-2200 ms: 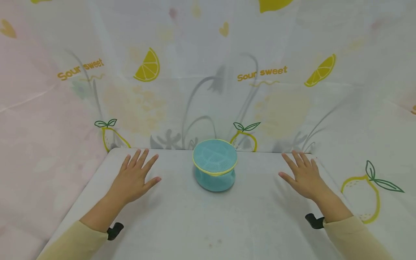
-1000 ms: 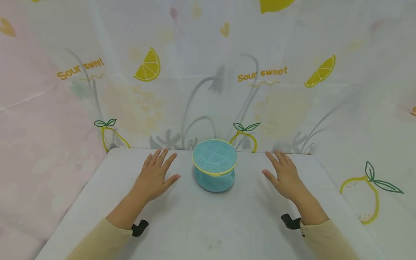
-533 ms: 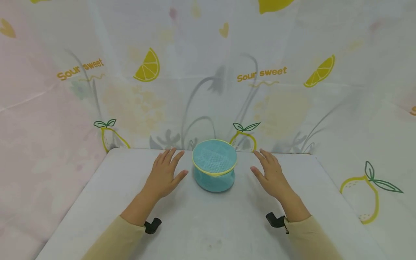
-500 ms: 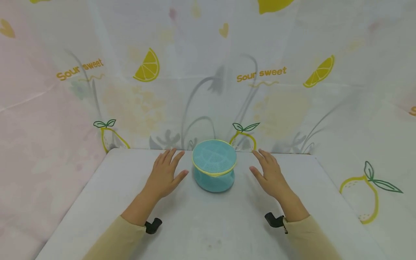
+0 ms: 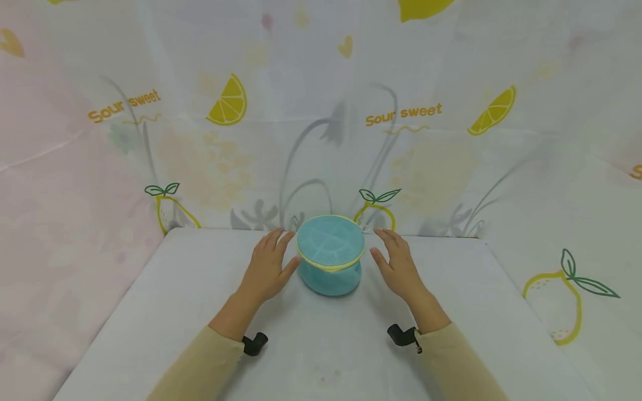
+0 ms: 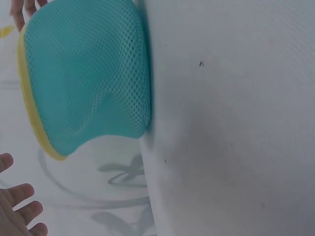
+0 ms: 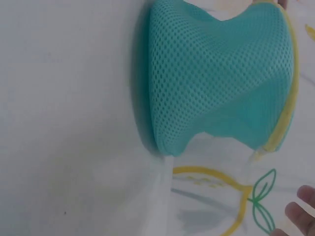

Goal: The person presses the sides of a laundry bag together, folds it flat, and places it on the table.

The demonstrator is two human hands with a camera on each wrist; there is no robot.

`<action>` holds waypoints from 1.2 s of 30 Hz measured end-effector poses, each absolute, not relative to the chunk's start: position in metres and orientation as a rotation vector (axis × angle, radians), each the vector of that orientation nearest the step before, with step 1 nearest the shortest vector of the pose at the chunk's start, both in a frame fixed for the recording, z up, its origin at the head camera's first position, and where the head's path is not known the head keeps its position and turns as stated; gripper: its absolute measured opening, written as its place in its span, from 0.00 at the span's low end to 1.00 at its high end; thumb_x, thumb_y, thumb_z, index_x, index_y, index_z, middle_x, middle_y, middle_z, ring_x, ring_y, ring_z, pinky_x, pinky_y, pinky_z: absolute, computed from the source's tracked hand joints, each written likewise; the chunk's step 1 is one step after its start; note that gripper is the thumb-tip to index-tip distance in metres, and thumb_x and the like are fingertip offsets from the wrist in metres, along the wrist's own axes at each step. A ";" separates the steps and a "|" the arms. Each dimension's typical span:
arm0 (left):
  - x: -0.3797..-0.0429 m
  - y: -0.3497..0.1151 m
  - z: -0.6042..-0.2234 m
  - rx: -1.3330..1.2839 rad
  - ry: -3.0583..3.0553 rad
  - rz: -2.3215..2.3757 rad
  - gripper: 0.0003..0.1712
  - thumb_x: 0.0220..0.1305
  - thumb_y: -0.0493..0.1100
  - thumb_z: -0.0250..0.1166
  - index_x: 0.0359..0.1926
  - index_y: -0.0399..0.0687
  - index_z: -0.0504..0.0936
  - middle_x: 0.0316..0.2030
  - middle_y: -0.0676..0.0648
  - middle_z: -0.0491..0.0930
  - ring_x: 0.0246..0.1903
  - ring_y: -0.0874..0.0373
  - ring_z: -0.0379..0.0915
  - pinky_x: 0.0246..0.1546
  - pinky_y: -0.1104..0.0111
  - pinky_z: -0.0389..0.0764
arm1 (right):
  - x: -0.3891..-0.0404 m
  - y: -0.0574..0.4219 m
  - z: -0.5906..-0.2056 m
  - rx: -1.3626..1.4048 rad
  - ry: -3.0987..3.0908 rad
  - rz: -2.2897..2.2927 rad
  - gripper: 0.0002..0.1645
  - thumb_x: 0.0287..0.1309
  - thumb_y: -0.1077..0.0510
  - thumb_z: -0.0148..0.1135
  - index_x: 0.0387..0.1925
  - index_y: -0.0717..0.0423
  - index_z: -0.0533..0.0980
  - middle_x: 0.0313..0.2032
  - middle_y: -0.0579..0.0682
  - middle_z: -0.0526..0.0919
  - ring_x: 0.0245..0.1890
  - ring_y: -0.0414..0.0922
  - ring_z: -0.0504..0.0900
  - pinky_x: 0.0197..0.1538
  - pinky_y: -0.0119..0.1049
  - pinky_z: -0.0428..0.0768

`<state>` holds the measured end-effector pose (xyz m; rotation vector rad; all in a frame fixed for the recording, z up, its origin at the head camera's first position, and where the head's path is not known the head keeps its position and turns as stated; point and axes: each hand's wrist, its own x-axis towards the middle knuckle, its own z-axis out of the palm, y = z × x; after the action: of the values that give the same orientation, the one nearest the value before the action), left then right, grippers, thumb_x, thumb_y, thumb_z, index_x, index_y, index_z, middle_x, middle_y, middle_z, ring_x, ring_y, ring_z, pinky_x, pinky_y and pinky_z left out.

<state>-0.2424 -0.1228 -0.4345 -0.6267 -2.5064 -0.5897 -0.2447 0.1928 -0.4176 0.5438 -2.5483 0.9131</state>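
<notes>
A teal mesh laundry bag (image 5: 331, 242) with a yellow-trimmed round top stands upright near the back edge of the white table, its sides pinched in at the middle. My left hand (image 5: 271, 267) hovers close by its left side, fingers spread and relaxed. On the other side my right hand (image 5: 398, 270) faces it in the same manner, a slightly wider gap between. In the left wrist view the bag's mesh wall (image 6: 88, 73) stands apart from my left fingers (image 6: 29, 211). The right wrist view shows the bag (image 7: 216, 78) with my right fingertips (image 7: 300, 216) away from it.
The white table (image 5: 321, 345) ends just behind the bag, against a hanging cloth (image 5: 301, 67) printed with lemons and lettering. Black wrist-worn pieces (image 5: 254, 344) stick out from beneath both beige sleeves (image 5: 200, 362).
Both hands have moved inward from the table's sides, the left one rightward and the right one leftward, and now flank the bag. The bag has stayed put.
</notes>
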 end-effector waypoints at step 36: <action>-0.271 -0.080 -0.450 -0.325 -2.534 -1.485 0.37 0.66 0.67 0.41 0.69 0.53 0.55 0.68 0.46 0.55 0.67 0.51 0.48 0.64 0.54 0.54 | -0.264 0.148 -0.443 0.337 -2.567 1.540 0.33 0.64 0.35 0.40 0.67 0.41 0.56 0.64 0.53 0.60 0.60 0.52 0.64 0.58 0.53 0.66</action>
<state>-0.2714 -0.0800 -0.4497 -0.3245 -2.5341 -1.4846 -0.2643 0.1480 -0.4426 0.3368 -2.5671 1.5402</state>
